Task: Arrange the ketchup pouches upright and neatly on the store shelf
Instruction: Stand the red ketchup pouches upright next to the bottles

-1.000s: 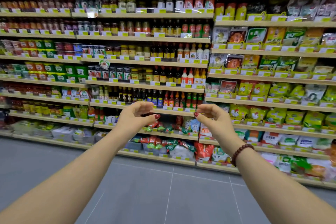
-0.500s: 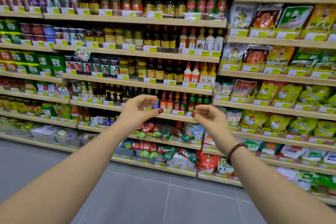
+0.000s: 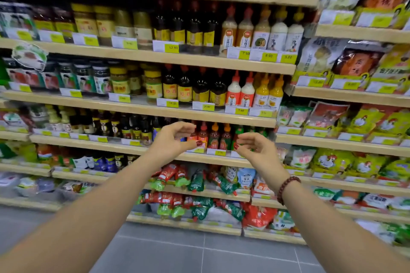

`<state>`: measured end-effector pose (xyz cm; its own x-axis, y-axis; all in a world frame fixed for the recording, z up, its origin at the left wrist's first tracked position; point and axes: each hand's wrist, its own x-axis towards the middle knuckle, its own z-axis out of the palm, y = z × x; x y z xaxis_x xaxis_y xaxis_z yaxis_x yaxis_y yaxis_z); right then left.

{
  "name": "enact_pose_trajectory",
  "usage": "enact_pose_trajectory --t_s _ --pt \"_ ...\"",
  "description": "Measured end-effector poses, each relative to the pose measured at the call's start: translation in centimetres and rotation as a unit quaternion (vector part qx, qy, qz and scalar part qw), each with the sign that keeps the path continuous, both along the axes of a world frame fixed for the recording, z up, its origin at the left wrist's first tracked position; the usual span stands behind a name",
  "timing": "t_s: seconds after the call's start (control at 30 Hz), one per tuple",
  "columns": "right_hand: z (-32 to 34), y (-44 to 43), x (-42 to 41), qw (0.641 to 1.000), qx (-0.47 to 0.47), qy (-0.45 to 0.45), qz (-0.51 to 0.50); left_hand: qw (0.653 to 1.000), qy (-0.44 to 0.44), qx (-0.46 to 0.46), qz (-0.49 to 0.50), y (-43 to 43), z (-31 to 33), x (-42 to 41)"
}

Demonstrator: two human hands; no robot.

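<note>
Red and green ketchup pouches (image 3: 177, 176) lie tumbled and slanted on the second shelf from the floor (image 3: 206, 193), some hanging over its edge. More toppled pouches (image 3: 175, 204) crowd the bottom shelf below. My left hand (image 3: 172, 141) and my right hand (image 3: 255, 150) are stretched out in front of me, in the air well above the pouches. Both hands are empty, with fingers curled and apart, palms facing each other. A dark bead bracelet (image 3: 286, 187) circles my right wrist.
Wooden shelves hold sauce bottles (image 3: 213, 137) at hand height, jars and squeeze bottles (image 3: 239, 91) above, and yellow seasoning bags (image 3: 366, 164) to the right. White and blue pouches (image 3: 245, 177) stand beside the ketchup. Grey tiled floor (image 3: 177, 250) runs along the shelf's foot.
The view has closed in on the shelves, which now look larger and nearer. Both hands keep the same raised, empty pose.
</note>
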<state>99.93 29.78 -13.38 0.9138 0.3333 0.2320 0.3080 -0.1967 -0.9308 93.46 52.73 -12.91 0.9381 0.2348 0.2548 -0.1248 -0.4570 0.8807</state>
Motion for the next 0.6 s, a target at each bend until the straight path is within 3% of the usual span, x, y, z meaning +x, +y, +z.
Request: enact_pose_trajectory --t_s 0.43,0.6 --pt "-12.5 7.3 17.4 0.995 -0.059 0.077 0.023 0.993 0.101 -0.053 -0.002 3.7 -12.9 17.5" --pt "-18.7 8.5 20.8 0.985 -0.062 0.158 0.027 0.980 0.172 -0.097 0.003 4.3 -19.6 20.2"
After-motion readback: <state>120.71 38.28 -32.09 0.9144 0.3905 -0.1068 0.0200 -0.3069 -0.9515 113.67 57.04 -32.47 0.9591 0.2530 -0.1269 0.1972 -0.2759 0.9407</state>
